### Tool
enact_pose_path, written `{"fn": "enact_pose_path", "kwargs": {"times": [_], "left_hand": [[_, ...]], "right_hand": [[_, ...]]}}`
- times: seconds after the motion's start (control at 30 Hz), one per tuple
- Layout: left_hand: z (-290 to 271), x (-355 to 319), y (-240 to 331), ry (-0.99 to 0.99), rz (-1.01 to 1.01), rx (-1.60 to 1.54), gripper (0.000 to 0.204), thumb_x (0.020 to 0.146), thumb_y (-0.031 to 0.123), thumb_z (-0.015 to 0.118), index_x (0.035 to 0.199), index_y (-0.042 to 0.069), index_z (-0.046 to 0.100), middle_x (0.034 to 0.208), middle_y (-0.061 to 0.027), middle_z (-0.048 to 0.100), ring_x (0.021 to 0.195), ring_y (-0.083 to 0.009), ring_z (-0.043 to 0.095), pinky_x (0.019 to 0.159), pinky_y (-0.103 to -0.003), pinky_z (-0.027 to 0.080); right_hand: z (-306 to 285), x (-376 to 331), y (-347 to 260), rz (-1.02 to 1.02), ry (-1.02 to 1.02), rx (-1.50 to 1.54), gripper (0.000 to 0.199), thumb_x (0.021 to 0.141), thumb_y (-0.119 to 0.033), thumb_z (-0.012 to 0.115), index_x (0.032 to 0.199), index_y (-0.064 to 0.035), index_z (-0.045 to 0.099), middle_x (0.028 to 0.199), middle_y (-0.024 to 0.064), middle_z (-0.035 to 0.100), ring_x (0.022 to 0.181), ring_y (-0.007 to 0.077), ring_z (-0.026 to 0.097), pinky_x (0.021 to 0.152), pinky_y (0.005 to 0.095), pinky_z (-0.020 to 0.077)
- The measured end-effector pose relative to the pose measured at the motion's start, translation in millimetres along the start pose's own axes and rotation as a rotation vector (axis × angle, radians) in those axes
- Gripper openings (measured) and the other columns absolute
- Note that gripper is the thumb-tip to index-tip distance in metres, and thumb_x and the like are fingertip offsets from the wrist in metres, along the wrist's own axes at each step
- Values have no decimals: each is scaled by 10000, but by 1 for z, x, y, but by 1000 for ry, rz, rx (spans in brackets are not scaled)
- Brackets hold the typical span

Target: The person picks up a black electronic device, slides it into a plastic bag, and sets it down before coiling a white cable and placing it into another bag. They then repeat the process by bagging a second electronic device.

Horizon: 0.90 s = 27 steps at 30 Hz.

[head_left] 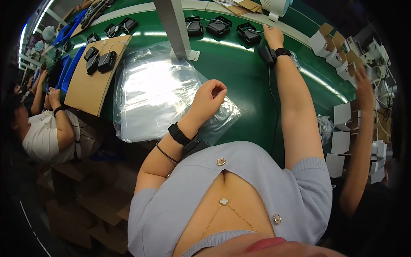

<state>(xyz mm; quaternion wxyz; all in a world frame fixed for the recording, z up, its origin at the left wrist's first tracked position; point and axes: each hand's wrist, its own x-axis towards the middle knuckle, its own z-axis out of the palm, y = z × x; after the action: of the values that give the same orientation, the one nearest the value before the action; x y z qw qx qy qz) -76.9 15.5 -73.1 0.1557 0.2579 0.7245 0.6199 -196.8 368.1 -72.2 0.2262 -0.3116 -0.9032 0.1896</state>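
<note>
My left hand [208, 99] is curled into a loose fist above the stack of clear plastic bags [150, 98]; nothing shows inside its fingers. At the far side of the green table, my right hand [273, 37] is stretched out, its fingertips closed at the end of a thin white cable [257, 31]. That cable runs to a black boxy device [249, 34] just left of the hand. Both wrists carry black bands, and a black box [267, 56] with a dark cord sits at the right wrist.
More black devices [218, 26] line the table's far edge. A grey metal post [173, 25] rises beyond the bags. Several devices lie on a cardboard sheet [92, 81] at the left. White open boxes [340, 143] stand at the right, beside another person's arm [363, 128]. Another person sits left.
</note>
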Motion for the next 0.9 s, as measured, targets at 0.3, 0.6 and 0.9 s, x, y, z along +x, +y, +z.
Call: {"fn": "enact_pose_path", "kwargs": {"times": [0.3, 0.6, 0.9], "left_hand": [[-3, 1, 6, -17, 4, 11, 103, 854, 87, 603, 915, 9, 579, 803, -20, 589, 706, -69, 544, 637, -207, 450], [-7, 0, 5, 2, 40, 31, 105, 828, 89, 600, 878, -1, 581, 781, -75, 578, 670, -141, 560, 628, -255, 463], [-6, 2, 1, 105, 158, 47, 121, 844, 111, 615, 895, 4, 588, 751, -38, 602, 677, -95, 556, 626, -229, 453]], "right_hand": [[6, -11, -19, -661, 151, 147, 233, 864, -234, 529, 882, -41, 658, 840, 149, 665, 795, 326, 640, 683, 421, 499], [4, -37, -44, -716, 16, -645, 241, 873, -264, 526, 977, -85, 649, 1090, 170, 604, 982, 356, 576, 816, 464, 463], [8, -58, -32, -616, 203, -354, 387, 811, -272, 642, 1087, -26, 528, 905, 197, 601, 796, 299, 593, 695, 394, 483]]}}
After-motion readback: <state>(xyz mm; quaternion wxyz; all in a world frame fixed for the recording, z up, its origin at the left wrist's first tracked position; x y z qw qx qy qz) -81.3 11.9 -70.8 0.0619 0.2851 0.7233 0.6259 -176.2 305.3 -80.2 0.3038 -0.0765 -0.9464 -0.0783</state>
